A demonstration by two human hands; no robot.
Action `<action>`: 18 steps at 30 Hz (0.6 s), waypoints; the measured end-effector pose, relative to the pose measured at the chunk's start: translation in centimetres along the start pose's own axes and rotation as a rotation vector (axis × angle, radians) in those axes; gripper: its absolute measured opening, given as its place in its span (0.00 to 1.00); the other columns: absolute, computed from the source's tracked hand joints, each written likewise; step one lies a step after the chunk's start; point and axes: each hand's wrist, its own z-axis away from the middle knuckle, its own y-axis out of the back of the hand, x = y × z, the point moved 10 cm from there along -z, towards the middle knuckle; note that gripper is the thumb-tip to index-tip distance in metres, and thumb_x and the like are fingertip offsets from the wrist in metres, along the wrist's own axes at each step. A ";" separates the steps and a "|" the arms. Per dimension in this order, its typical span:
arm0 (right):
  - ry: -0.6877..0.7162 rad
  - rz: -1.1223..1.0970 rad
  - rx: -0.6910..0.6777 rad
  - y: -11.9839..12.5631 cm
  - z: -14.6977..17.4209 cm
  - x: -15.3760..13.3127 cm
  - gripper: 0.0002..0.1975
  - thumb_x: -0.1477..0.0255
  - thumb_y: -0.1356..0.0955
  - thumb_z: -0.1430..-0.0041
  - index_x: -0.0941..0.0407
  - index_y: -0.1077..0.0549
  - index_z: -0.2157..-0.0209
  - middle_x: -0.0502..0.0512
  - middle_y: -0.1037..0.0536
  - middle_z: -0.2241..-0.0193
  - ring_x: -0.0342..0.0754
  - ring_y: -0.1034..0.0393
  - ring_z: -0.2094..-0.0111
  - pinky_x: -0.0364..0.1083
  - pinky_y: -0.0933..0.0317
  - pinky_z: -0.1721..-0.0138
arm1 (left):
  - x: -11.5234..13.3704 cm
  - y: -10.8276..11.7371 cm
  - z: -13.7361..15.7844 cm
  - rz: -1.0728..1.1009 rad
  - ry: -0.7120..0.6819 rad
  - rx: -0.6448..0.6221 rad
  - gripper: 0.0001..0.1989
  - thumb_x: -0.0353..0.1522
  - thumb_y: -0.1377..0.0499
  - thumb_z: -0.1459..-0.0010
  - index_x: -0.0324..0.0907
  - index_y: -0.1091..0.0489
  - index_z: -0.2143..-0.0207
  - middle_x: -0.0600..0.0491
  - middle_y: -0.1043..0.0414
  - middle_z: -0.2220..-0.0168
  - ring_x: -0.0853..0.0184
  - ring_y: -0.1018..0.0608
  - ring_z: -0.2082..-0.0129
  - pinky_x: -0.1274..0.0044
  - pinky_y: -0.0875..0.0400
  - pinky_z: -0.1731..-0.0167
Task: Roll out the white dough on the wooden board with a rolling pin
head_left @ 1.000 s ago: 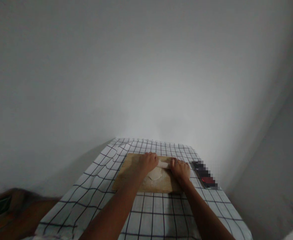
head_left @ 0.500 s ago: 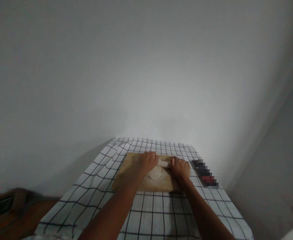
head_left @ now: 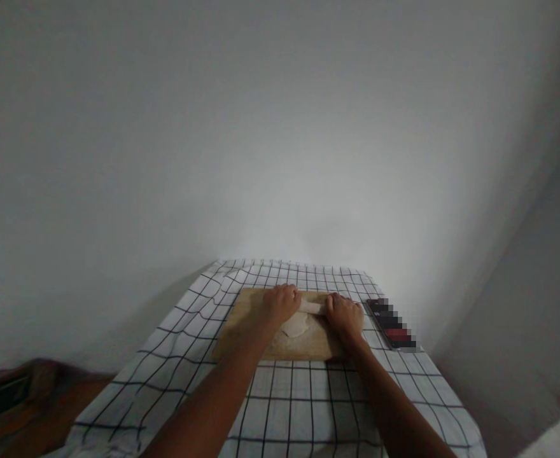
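Both ends of a pale rolling pin (head_left: pixel 312 308) are in my hands, and its bare middle shows between them. My left hand (head_left: pixel 282 303) is closed round the left end, my right hand (head_left: pixel 345 314) round the right. Just on the near side of the pin lies a flat, pale piece of dough (head_left: pixel 295 326), its left part hidden behind my left wrist. Flour dusts the wood around it. Beneath everything is a wooden board (head_left: pixel 235 331), partly covered by my forearms.
The board rests on a table with a white, black-checked cloth (head_left: pixel 280 407). A phone (head_left: pixel 389 323), partly blurred out, lies right of the board. A pale wall (head_left: pixel 280 159) stands behind the table. Dark, brownish things (head_left: pixel 17 388) sit low at the left.
The whole view has shifted slightly, so the table appears a little higher. My hands keep their hold on the rolling pin, which has hardly moved against the dough.
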 end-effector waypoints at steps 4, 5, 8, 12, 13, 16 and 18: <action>-0.013 0.004 0.003 0.1 0.0 0.1 0.18 0.66 0.44 0.28 0.57 0.26 0.54 0.64 0.20 0.58 0.55 0.26 0.55 0.49 0.44 0.55 | 0.1 0.0 -0.1 -0.012 -0.016 0.022 0.13 0.35 0.49 0.32 0.41 0.25 0.59 0.45 0.21 0.61 0.60 0.21 0.59 0.72 0.32 0.60; -0.019 -0.004 0.014 0.1 0.0 0.2 0.18 0.66 0.44 0.28 0.57 0.26 0.55 0.62 0.20 0.59 0.55 0.26 0.56 0.49 0.44 0.55 | 0.1 0.0 -0.1 -0.015 -0.022 0.030 0.13 0.35 0.48 0.33 0.41 0.25 0.59 0.44 0.21 0.61 0.60 0.21 0.59 0.71 0.32 0.60; -0.041 -0.036 0.044 -0.1 -0.3 0.4 0.18 0.66 0.44 0.28 0.56 0.26 0.58 0.59 0.20 0.61 0.54 0.26 0.57 0.49 0.45 0.55 | 0.1 0.0 -0.1 -0.016 -0.029 0.045 0.12 0.34 0.48 0.33 0.41 0.25 0.60 0.44 0.21 0.62 0.59 0.21 0.60 0.71 0.32 0.60; -0.045 -0.059 0.050 -0.4 -0.5 0.5 0.17 0.66 0.43 0.29 0.56 0.26 0.58 0.59 0.20 0.62 0.53 0.26 0.58 0.49 0.45 0.56 | 0.1 -0.1 0.0 -0.011 -0.041 0.056 0.12 0.34 0.48 0.33 0.40 0.25 0.59 0.43 0.21 0.62 0.60 0.21 0.60 0.71 0.32 0.60; -0.040 -0.057 0.048 -0.5 -0.5 0.5 0.17 0.66 0.43 0.29 0.56 0.26 0.58 0.60 0.20 0.62 0.53 0.26 0.57 0.49 0.45 0.56 | 0.2 -0.1 0.0 -0.009 -0.046 0.059 0.13 0.34 0.48 0.32 0.40 0.25 0.59 0.43 0.21 0.61 0.60 0.21 0.60 0.71 0.32 0.60; -0.033 -0.048 0.060 -0.5 -0.5 0.5 0.17 0.66 0.43 0.29 0.56 0.26 0.58 0.60 0.20 0.62 0.54 0.26 0.57 0.49 0.46 0.56 | 0.2 0.1 0.0 -0.004 -0.034 0.063 0.12 0.34 0.48 0.33 0.40 0.25 0.59 0.43 0.21 0.62 0.60 0.21 0.60 0.72 0.32 0.60; -0.032 -0.046 0.077 -0.4 -0.4 0.5 0.17 0.66 0.43 0.29 0.56 0.26 0.59 0.59 0.20 0.63 0.54 0.26 0.58 0.49 0.46 0.56 | 0.1 0.1 0.0 -0.007 -0.014 0.057 0.12 0.34 0.47 0.33 0.40 0.25 0.59 0.43 0.21 0.62 0.60 0.21 0.60 0.72 0.32 0.60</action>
